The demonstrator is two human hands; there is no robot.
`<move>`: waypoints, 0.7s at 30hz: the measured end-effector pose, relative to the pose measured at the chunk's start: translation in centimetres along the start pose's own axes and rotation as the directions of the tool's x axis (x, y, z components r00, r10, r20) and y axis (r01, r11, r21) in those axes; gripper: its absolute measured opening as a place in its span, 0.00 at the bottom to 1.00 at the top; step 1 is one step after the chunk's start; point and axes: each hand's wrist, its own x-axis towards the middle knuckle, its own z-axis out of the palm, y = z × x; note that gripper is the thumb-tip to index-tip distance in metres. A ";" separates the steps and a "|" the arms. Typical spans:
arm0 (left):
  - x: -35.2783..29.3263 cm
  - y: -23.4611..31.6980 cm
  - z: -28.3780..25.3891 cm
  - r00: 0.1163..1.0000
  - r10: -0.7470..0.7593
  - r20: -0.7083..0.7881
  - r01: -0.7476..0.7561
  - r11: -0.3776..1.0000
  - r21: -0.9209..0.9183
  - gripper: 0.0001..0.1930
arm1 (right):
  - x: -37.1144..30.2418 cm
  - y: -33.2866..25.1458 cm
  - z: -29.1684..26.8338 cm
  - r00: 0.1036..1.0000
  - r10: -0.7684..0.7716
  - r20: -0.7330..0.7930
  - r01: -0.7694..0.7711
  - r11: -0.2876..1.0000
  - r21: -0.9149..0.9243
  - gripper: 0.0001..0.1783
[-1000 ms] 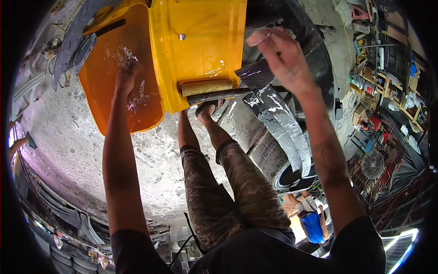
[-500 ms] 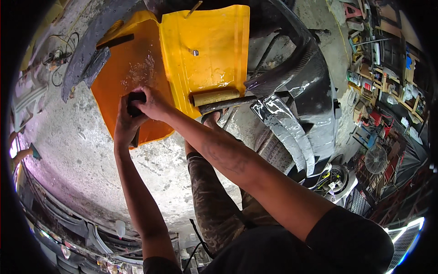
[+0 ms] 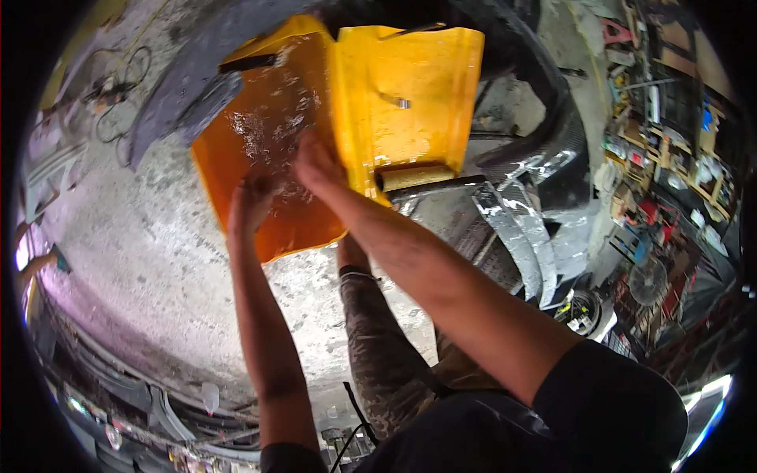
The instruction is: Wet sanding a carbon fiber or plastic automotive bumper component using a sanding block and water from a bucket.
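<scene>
"What's new?"

"The left hand [image 3: 251, 203] and right hand [image 3: 318, 164] were together. Now they're apart, near the two side edges of the orange panel [image 3: 296, 225]. Each seems to have its own spot to work."

"Holding anything?"

"They look partly open, but it's blurry. I can't tell."

"And the panel?"

"Shiny, whitish streaks, just left of the yellow panel [image 3: 430, 67]."

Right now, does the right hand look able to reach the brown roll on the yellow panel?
Probably yes: the brown roll lies to the right of the right hand, with its top uncovered; only a black bar runs along its near side.
</scene>
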 end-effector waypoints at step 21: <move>-10.7 14.8 8.4 0.915 0.079 -0.395 -0.320 0.739 -0.593 0.14 | 1.8 -25.1 -24.8 0.941 0.261 0.217 -0.304 0.933 0.194 0.15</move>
